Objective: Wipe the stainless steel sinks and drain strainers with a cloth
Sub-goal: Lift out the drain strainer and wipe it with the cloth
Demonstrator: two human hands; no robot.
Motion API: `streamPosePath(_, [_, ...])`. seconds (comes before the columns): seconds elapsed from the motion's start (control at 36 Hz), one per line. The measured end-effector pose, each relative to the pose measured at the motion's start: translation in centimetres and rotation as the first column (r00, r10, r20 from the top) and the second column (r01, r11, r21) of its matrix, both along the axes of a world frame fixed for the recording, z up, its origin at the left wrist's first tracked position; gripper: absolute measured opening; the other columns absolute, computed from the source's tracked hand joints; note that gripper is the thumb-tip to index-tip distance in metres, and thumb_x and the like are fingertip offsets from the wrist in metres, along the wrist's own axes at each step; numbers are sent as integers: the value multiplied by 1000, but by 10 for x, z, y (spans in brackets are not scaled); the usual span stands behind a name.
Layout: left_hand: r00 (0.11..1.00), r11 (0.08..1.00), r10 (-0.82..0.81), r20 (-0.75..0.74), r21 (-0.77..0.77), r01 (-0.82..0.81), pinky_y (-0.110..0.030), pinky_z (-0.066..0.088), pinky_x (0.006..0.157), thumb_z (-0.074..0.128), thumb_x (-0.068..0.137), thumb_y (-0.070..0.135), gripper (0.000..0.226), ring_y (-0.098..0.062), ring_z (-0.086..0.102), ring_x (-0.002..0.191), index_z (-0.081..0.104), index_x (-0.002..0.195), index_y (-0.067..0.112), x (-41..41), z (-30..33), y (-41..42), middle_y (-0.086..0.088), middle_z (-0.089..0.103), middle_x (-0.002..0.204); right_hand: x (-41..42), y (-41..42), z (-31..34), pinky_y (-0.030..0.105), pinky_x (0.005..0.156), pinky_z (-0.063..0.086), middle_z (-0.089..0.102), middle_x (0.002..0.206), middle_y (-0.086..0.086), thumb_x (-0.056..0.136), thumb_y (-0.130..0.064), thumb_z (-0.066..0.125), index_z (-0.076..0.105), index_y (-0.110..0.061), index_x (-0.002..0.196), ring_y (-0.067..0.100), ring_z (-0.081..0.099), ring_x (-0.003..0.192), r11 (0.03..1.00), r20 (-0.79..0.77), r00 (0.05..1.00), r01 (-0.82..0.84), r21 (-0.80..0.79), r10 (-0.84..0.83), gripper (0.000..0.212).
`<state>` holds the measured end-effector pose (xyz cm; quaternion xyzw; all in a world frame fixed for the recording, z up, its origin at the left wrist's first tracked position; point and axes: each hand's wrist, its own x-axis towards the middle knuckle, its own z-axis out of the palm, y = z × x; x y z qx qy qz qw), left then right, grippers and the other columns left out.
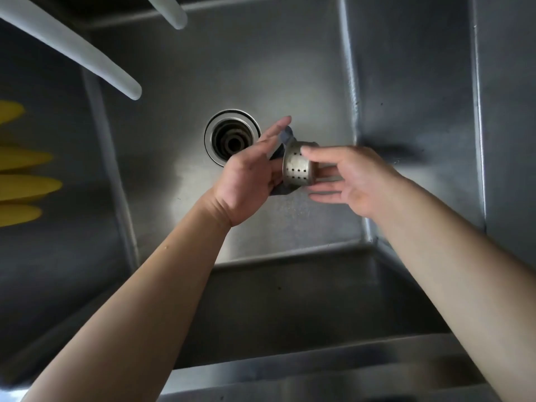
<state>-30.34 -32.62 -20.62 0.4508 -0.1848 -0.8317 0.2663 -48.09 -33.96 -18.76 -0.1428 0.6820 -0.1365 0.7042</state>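
I hold the strainer (297, 168) above the sink (290, 82), my right hand (352, 181) pinching it lightly, fingers nearly straight; my left hand (255, 172) presses the cloth (285, 136) against it. Loose grip: it may slip and drop toward the open drain (232, 137).

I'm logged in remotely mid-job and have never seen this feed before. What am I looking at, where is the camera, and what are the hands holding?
There is no machine: these are a person's bare arms, filmed by one wide-angle camera on their head, looking down into a steel sink. The left hand holds a dark cloth against a perforated metal strainer, which the right hand steadies with its fingertips. The strainer is out of the open drain. Two pale spouts show at upper left, and yellow objects at the left edge.
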Motion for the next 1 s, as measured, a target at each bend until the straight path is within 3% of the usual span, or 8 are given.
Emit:
streamPosePath(0.14, [995,996,-60,77,-59,65,-46,40,96,32,101,34,46,-33,59,105,39,147,37,-2,3,-4,-20,62,122,0,-2,1,43,63,62,70,104,26,76,-35,82,62,-5,111,37,75,78,977,120,985,102,185,-125,50])
streamPosePath(0.28, [999,1000,24,42,15,-24,-47,41,106,31,102,41,46,-30,67,103,33,149,42,10,-4,-8,-15,70,119,4,-2,-1,41,70,63,76,101,16,76,-10,83,69,-8,111,31,76,83,992,100,994,48,-116,-36,38])
streamPosePath(0.42, [989,986,133,64,94,-139,-38,49,83,38,103,29,32,-27,68,85,52,131,21,10,-11,-11,-12,71,107,5,5,-4,39,78,62,68,117,12,73,4,82,63,-14,132,25,74,96,937,35,994,-84,-340,102,65])
streamPosePath(0.53, [988,978,122,98,157,-136,-38,50,88,46,100,28,25,-20,71,75,67,99,14,10,-14,-12,-5,75,86,5,11,-8,38,85,60,63,126,8,68,-1,87,66,-24,128,22,72,100,886,-57,984,-176,-429,168,67])
streamPosePath(0.64, [988,968,123,94,208,-140,-37,59,78,59,94,34,26,-21,72,78,64,110,15,11,-14,-12,-6,74,93,6,11,-11,41,101,52,65,126,-2,58,-20,86,66,-34,127,16,67,110,816,-204,937,-347,-462,283,74])
streamPosePath(0.81, [969,947,181,169,235,-218,-47,57,84,56,99,25,20,-26,70,78,66,102,8,9,-15,-12,-11,72,88,13,13,-19,45,100,51,55,116,-6,62,-12,87,64,-37,129,21,62,113,689,-337,859,-511,-514,386,75])
streamPosePath(0.92, [971,969,182,152,138,-203,-38,56,77,44,104,22,23,-22,70,78,64,105,11,8,-15,-8,-8,73,91,17,13,-19,42,97,54,62,120,-3,55,-23,90,68,-39,123,20,68,105,784,-295,915,-392,-482,276,73])
streamPosePath(1.0, [973,985,152,171,51,-163,-32,53,68,43,105,21,23,-19,67,75,64,104,14,10,-15,-6,-7,70,92,19,15,-17,40,85,60,72,112,5,61,-10,91,69,-21,125,23,73,97,909,-85,989,-148,-389,124,69])
